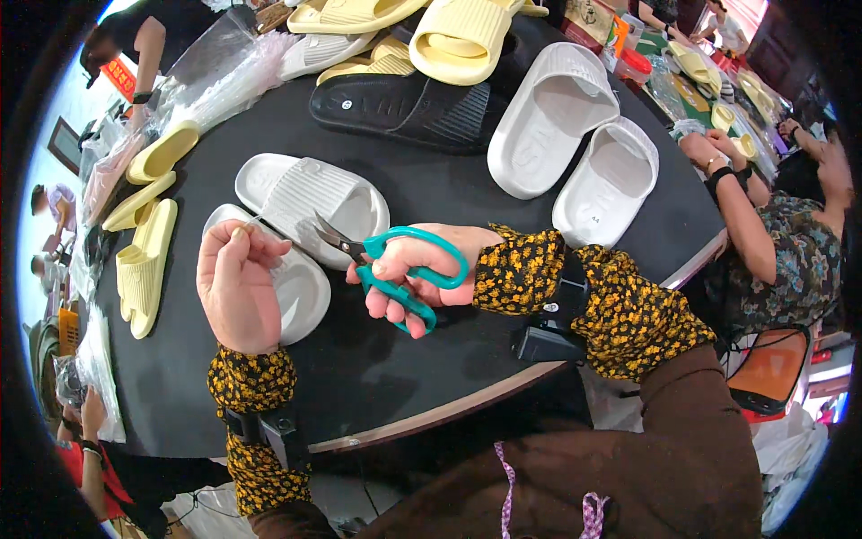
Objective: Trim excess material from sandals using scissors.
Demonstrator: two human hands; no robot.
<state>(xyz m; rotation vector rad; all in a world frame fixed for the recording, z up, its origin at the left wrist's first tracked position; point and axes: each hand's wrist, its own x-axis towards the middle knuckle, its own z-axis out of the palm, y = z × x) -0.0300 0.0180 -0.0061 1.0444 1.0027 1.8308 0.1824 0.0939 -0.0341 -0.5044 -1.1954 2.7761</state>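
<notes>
**Scissors and a pinched thread over a white slide sandal**

The right hand (pixel 422 274) is closed through the loops of a pair of teal-handled scissors with short dark metal blades (pixel 386 260); the blades stand slightly apart, their tips pointing left and up toward the left hand. The left hand (pixel 238 283) has its thumb and forefinger pressed together at the top, pinching something thin and pale that I cannot make out clearly; a fine light strand seems to run from the pinch toward the sandal.

Directly beneath and between both hands lies a pair of white ribbed foam slide sandals (pixel 314 193), one partly covered by the left hand, resting on the round black table (pixel 377 377). Both wrists wear black-and-yellow flowered sleeves with black strapped devices.

Farther out on the table, a second pair of white foam slides (pixel 575 135) lies soles-up to the right, a black ribbed slide (pixel 404 108) sits beyond the hands, and pale yellow slides (pixel 148 260) lie at the left edge and stacked at the top. Clear plastic bags (pixel 224 76) are heaped at upper left. Another person's forearms (pixel 727 193) reach in from the right.
</notes>
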